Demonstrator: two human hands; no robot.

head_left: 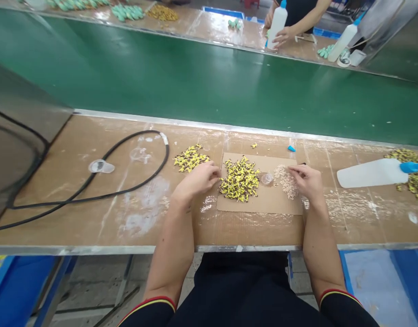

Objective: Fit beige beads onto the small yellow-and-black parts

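Note:
My left hand is at the left edge of a cardboard sheet, its fingers pinched together beside a heap of small yellow-and-black pieces. Whatever they hold is too small to make out. Over the sheet's right side, my right hand is closed in a pinch by a scatter of tiny pale pieces. A short dark tip shows above its fingers; what it belongs to is hidden. Between the two heaps sits a small clear dish.
Another yellow-and-black pile lies left of the cardboard. A white squeeze bottle lies at the right, near a blue cap. A black cable loops across the left. Beyond the green belt, a co-worker's hands hold another bottle.

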